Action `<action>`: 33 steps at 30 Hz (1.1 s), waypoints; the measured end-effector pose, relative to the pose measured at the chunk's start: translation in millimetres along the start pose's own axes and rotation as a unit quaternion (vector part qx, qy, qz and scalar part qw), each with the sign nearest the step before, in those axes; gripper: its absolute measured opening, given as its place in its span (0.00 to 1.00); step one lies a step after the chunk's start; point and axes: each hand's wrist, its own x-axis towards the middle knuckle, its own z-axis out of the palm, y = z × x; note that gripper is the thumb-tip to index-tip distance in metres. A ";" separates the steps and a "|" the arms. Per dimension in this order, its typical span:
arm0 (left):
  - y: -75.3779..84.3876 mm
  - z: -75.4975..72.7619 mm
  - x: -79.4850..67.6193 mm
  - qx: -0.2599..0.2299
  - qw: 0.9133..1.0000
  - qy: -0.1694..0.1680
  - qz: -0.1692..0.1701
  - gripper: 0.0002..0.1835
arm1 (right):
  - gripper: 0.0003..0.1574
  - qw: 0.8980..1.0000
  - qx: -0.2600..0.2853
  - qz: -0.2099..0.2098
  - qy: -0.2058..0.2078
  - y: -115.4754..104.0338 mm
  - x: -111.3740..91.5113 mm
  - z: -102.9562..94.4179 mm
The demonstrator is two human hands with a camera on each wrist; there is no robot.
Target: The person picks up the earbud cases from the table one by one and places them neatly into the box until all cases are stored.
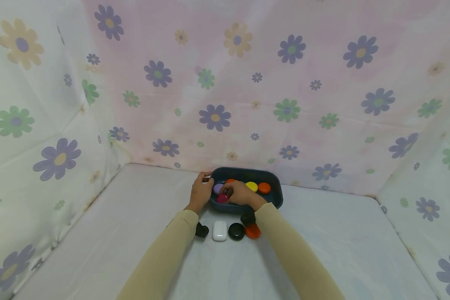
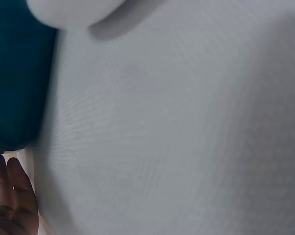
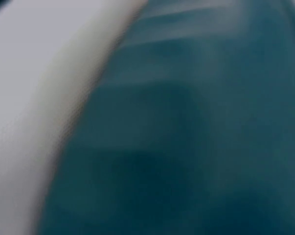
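Observation:
A dark blue-green tray (image 1: 246, 210) stands near the back wall with several glossy rounded pieces inside. My left hand (image 1: 201, 193) is at the tray's left end. In the left wrist view, two extended fingers (image 2: 21, 183) meet the tray's end wall (image 2: 15, 98). My right hand (image 1: 241, 194) reaches into the tray, thumb and fingers around a magenta round piece (image 1: 223, 198). A lilac piece (image 1: 218, 188) lies just behind it. Yellow (image 1: 251, 187) and orange (image 1: 264, 188) pieces sit toward the right. The hand partly covers another orange piece (image 1: 230, 181). Blurred tray wall (image 3: 186, 122) fills most of the right wrist view.
In front of the tray, a white rounded rectangular piece (image 1: 219, 231), a black round piece (image 1: 236, 231) and an orange-red piece (image 1: 253, 231) form a row on the white-covered table (image 1: 135, 233). The right wrist overlaps the last one. Flowered cloth (image 1: 217, 91) encloses the back and sides.

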 end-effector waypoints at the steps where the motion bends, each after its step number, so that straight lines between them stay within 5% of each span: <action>1: -0.5 0.5 0.2 0.001 1.000 0.000 0.000 0.17 | 0.18 1.000 0.000 0.002 0.006 -0.8 -1.4 -1.0; 11: -2.4 1.1 1.8 -0.004 1.000 -0.010 -0.004 0.17 | 0.21 0.996 0.018 0.055 0.067 -8.6 -11.5 -5.7; 33: -0.1 0.7 0.2 -0.014 1.000 -0.005 -0.009 0.17 | 0.23 0.986 0.027 0.089 0.141 -24.7 -49.9 -21.9</action>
